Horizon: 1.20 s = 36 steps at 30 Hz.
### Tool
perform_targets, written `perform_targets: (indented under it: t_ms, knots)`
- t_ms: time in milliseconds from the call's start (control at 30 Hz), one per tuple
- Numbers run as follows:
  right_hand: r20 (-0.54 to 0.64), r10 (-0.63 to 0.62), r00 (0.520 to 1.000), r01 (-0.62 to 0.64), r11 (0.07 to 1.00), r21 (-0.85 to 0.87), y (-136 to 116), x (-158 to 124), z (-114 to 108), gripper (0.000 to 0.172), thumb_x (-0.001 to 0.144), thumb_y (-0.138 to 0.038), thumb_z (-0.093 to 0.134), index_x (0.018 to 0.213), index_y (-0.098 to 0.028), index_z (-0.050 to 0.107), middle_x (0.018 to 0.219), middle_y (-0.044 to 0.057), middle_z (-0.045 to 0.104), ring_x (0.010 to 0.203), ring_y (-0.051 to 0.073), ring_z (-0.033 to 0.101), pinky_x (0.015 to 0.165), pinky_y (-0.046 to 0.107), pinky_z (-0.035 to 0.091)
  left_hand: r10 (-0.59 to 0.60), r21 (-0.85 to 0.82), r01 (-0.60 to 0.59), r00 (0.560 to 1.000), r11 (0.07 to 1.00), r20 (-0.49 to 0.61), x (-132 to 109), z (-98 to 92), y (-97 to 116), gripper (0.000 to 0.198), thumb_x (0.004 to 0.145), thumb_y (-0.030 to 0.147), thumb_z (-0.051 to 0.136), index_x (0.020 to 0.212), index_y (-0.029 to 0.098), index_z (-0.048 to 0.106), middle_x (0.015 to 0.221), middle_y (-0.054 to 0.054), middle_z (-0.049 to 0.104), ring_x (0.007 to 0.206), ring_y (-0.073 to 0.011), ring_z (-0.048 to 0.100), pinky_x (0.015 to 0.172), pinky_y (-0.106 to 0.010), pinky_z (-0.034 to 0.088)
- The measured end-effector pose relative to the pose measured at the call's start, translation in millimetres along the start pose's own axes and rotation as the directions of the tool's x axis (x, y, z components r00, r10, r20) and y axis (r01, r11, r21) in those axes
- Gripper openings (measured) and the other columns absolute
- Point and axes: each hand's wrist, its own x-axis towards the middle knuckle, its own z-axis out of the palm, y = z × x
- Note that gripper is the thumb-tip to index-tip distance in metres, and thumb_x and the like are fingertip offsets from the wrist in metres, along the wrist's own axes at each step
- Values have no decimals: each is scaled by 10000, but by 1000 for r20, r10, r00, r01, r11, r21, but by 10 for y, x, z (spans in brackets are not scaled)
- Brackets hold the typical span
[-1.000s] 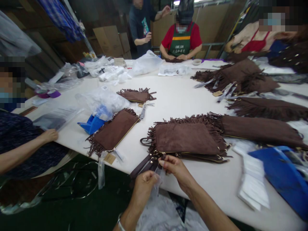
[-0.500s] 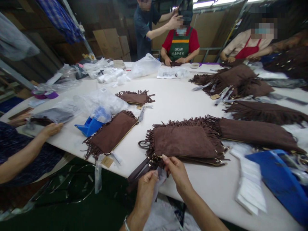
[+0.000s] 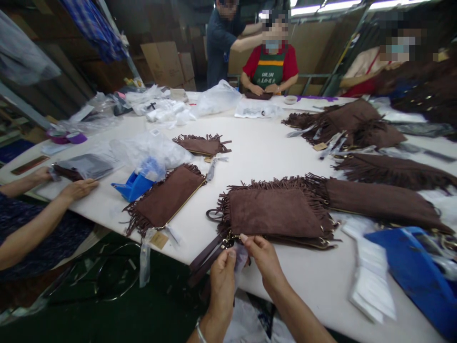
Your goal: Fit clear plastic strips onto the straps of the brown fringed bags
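A brown suede bag (image 3: 274,212) with fringe lies on top of another near the table's front edge, its gold rings along the right side. Closed in a pinch at the bag's lower left corner is my right hand (image 3: 263,259), by the metal fittings (image 3: 228,242); what exactly its fingertips hold is hidden. My left hand (image 3: 221,278) is closed on a clear plastic sleeve (image 3: 240,259) just below that corner. Dark brown straps (image 3: 205,259) hang over the table edge beside my left hand.
More fringed bags (image 3: 173,195) lie to the left and right. A blue bin (image 3: 410,271) and folded white sheets (image 3: 371,281) are at right, a small blue holder (image 3: 131,186) at left. At left a co-worker's hands (image 3: 76,189) hold a plastic-wrapped item. Other people are across the table.
My left hand has moved slightly up toward the metal fittings. My right hand stays at the bag's corner. Across the table, the person in the green apron has raised their head.
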Motion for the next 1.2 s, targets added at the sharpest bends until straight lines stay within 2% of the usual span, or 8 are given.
perform_targets:
  t_ms: [133,267,400,533,800,900,1067,1200]
  knots:
    - [-27,-89,996,85,988,-128,16,3,-33,404,753,-564,657,631,-183,602,536,-17,545,481,132,472,479,254,378,36,21,-35,998,999,-57,29,17,7,423,794,474,650,1056,145,692,985,-113,714,925,-231,641,836,-312,488]
    - [21,-159,987,160,963,-216,4,-27,-92,430,808,-582,581,639,-188,617,566,-1,553,529,151,499,511,257,393,77,63,-73,995,995,-68,68,55,20,388,802,438,649,1055,147,694,1002,-107,715,930,-229,646,836,-309,488]
    - [30,-198,980,199,945,-261,3,-102,-178,409,842,-582,531,822,-196,663,706,26,624,663,189,564,593,271,436,82,85,-77,995,993,-58,96,83,52,360,823,441,617,1037,161,693,969,-91,719,892,-216,650,794,-290,488]
    - [-18,-167,986,153,940,-304,58,-183,-236,385,823,-554,581,988,-209,632,881,54,679,781,217,609,667,292,469,81,104,-75,995,992,-58,119,78,67,363,824,444,608,1032,155,679,964,-92,715,891,-221,643,794,-303,486]
    - [-38,-218,975,197,933,-302,69,-163,-187,285,826,-491,596,792,-214,651,704,10,622,646,174,535,606,270,407,60,72,-52,992,996,-109,157,85,37,370,776,433,669,1030,165,685,1012,-87,711,946,-221,628,798,-279,474]
    - [-75,-238,968,203,926,-317,15,-156,-183,281,823,-485,600,793,-214,667,732,16,632,679,181,529,594,266,385,29,33,-27,997,999,-76,128,93,42,391,781,438,670,1052,156,684,1056,-100,699,958,-220,622,795,-275,473]
    - [-88,-205,975,175,949,-262,1,-155,-151,294,835,-483,584,780,-205,661,692,11,622,647,166,511,583,262,373,-19,-130,26,998,991,58,55,130,139,383,826,429,626,1066,135,674,1041,-119,695,906,-207,630,765,-275,477]
    - [-86,-213,973,186,952,-243,42,-132,-121,280,830,-473,595,806,-204,667,710,13,629,646,164,517,580,261,372,-80,-207,94,994,974,73,65,142,195,328,805,375,667,1020,127,683,971,-107,705,849,-185,635,741,-263,474]
